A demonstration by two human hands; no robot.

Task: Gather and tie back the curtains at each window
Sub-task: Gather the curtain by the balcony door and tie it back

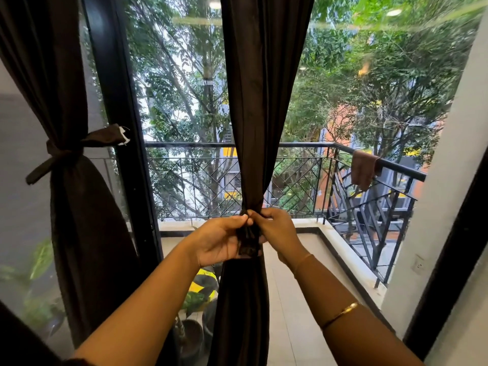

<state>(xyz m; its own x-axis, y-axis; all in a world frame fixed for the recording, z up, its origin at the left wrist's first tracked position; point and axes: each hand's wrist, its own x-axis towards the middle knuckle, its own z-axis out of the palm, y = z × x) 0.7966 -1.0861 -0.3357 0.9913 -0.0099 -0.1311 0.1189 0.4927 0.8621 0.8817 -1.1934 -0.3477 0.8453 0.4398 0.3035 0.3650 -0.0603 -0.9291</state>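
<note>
- Window (184,101): tall glass w/ a dark frame and a balcony rail (303,145) beyond. Both drapes are drawn narrow, prob. to open up light & view.
- Left curtain (87,233): dark brown, hangs beside the frame. It's cinched at mid-height by its own tie (63,154), ends poking out sideways, so this one looks done.
- Centre curtain (260,101): same fabric, hangs in front of the glass. It's squeezed to a tight waist at hand level and flares above & below, bunched so a short band can go round the whole width.
- Left hand (219,241): held at the waist from the left, fingers curled in, pinching the band. It likely anchors one end so the bundle can't spread.
- Right hand (277,228): meets it from the right, thumb & fingers nipped tight on the fabric at the top of the waist. It's prob. the working side.
- Tie band (248,244): short dark strip at the front of the waist, between the two hands, loose end hanging down.
- Knot: hidden by fingertips, so can't tell if it's closed. Judged mid-tying, 2nd curtain nearly secured.
</note>
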